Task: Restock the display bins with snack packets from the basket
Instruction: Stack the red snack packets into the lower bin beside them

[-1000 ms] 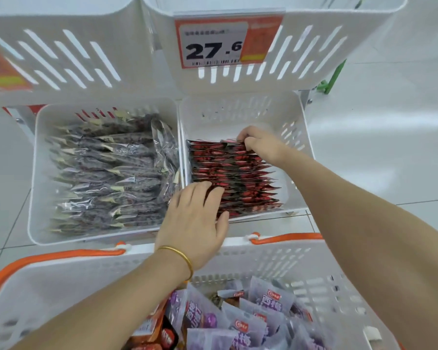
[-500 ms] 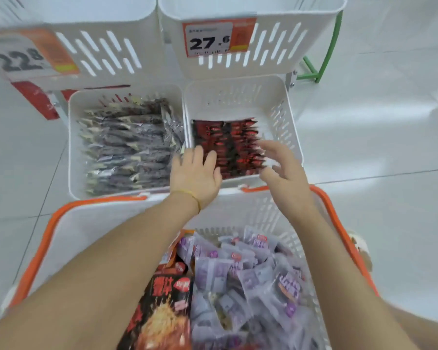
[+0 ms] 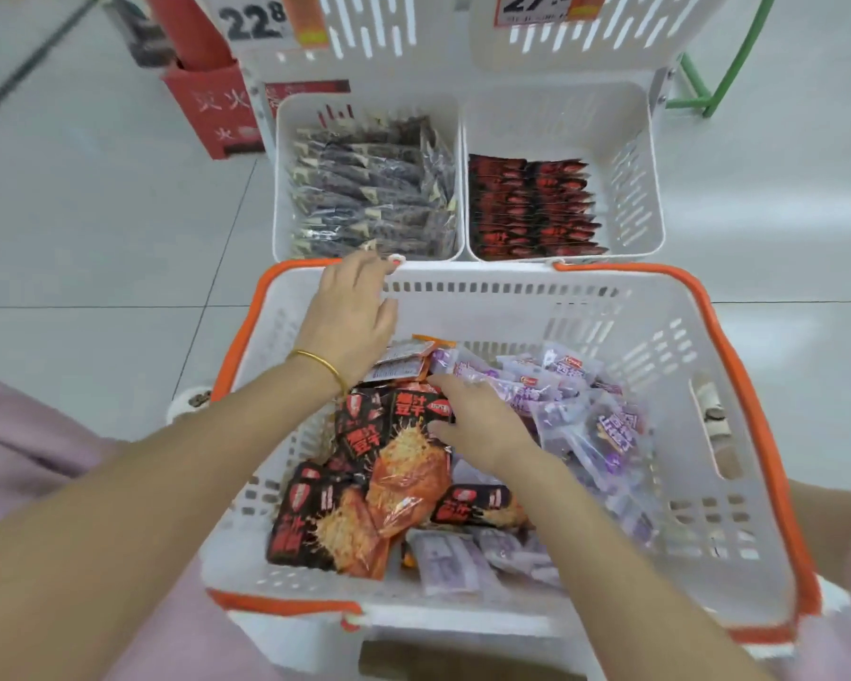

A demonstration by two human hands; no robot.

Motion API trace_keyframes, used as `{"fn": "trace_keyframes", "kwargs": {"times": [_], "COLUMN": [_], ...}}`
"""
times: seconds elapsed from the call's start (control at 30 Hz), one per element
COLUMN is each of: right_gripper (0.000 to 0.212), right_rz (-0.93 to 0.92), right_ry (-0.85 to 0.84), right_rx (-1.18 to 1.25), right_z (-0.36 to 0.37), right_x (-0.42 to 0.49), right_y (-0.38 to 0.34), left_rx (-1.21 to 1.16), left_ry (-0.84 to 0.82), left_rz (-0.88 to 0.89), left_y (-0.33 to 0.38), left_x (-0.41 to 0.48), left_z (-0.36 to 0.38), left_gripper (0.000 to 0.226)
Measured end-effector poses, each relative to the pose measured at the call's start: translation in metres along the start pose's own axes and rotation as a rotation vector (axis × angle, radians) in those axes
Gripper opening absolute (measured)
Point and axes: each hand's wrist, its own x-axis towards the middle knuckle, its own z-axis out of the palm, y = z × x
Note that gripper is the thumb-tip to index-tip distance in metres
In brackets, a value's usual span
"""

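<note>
Resting your right hand (image 3: 480,425) with fingers spread flat on the red-and-black snack packets (image 3: 399,425) in the basket (image 3: 659,297), left hand (image 3: 350,317) loose and empty just beyond it, you risk dragging up purple packets (image 3: 605,425) crowding its right side and mis-binning them.

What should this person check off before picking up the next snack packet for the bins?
1. Right hand on stock: ok, it rests on the black-and-orange packets.
2. Grip made: not ok, its fingers lie straight.
3. Left hand free: ok, open, holding nothing.
4. Room in red-packet bin: ok, its back part is bare.
5. Room in dark-packet bin: not ok, nearly full.
6. Packet matches bin: cannot tell, print is blurred.
</note>
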Motion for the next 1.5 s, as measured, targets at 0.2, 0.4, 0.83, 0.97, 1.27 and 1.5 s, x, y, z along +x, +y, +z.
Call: {"fn": "trace_keyframes", "kwargs": {"times": [0.2, 0.4, 0.83, 0.97, 1.27, 1.5], "right_gripper": [0.061, 0.013, 0.02, 0.017, 0.014, 0.018], "right_rz": [0.093, 0.166, 0.151, 0.046, 0.117, 0.161], "right_ry": [0.063, 0.177, -0.006, -0.166, 0.427, 0.6], "right_rx": [-0.183, 0.61, 0.5, 0.173, 1.095, 1.134], "right_z": [0.016, -0.023, -0.035, -0.015, -0.069, -0.062], "right_x": [0.004, -0.012, -0.058, -0.056, -0.061, -0.05], "right_y": [-0.011, -0.005, 0.032, 0.026, 0.026, 0.009], "left_rx": [-0.083, -0.352, -0.656, -0.685, -0.979, -1.023], "left_ry": [-0.043, -0.231, -0.338, -0.326, -0.356, -0.424], "left_rz": [-0.042, -0.117, -0.345, -0.365, -0.519, -0.435], "left_y": [-0.005, 0.002, 0.024, 0.025, 0.032, 0.06], "left_x": [-0.041, -0.05, -0.04, -0.04, -0.034, -0.034], "left_z": [-0.003, 0.004, 0.009, 0.01, 0.02, 0.018], "left_gripper": [0.041, 0.06, 0.014, 0.017, 0.01, 0.052]}}
